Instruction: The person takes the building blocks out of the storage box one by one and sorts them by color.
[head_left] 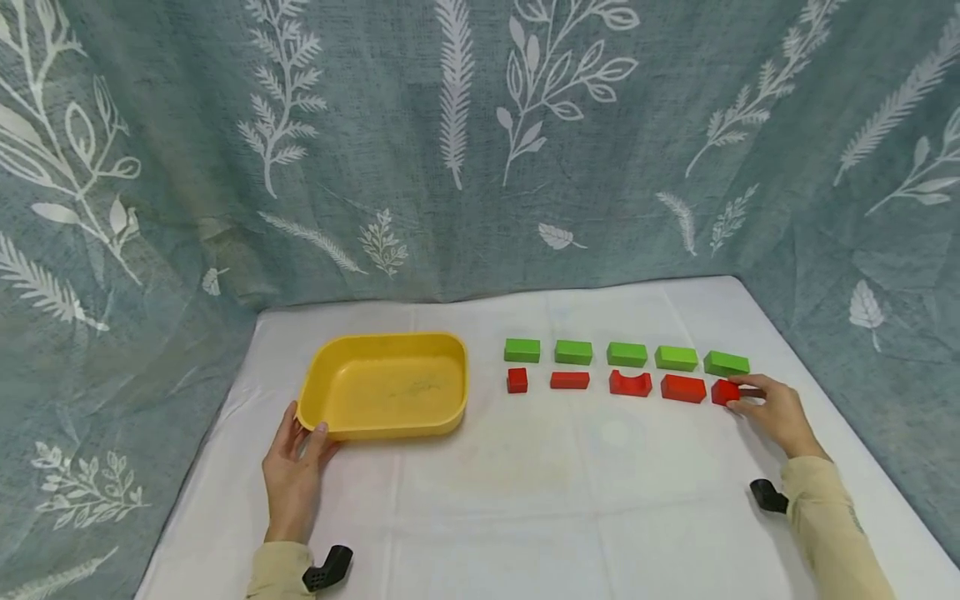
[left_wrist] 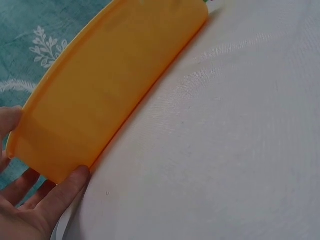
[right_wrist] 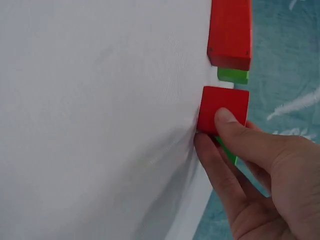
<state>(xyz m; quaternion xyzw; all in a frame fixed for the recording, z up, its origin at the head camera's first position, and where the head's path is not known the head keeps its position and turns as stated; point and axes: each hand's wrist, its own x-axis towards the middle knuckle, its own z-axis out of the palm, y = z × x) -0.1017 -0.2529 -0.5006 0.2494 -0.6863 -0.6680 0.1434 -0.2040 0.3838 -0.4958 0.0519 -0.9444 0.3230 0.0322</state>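
A yellow tray (head_left: 405, 432) stands at the left of the table. My left hand (head_left: 294, 479) holds its near left corner, thumb on the near wall and a fingertip (left_wrist: 9, 120) up at the rim. At the far right end of a row of red blocks, my right hand (head_left: 780, 417) pinches a red cube-like block (right_wrist: 210, 107). The thumb (right_wrist: 227, 117) lies on its near face, with other fingers at its side and behind it. Next to it in the row is a longer red block (head_left: 683, 389).
Several green blocks (head_left: 573, 352) form a row behind the red ones. Further left in the red row are a notched block (head_left: 630, 384), a flat block (head_left: 570, 381) and a small block (head_left: 517, 381). A patterned blue-green cloth (head_left: 480, 233) rises behind the white-covered table (head_left: 510, 508).
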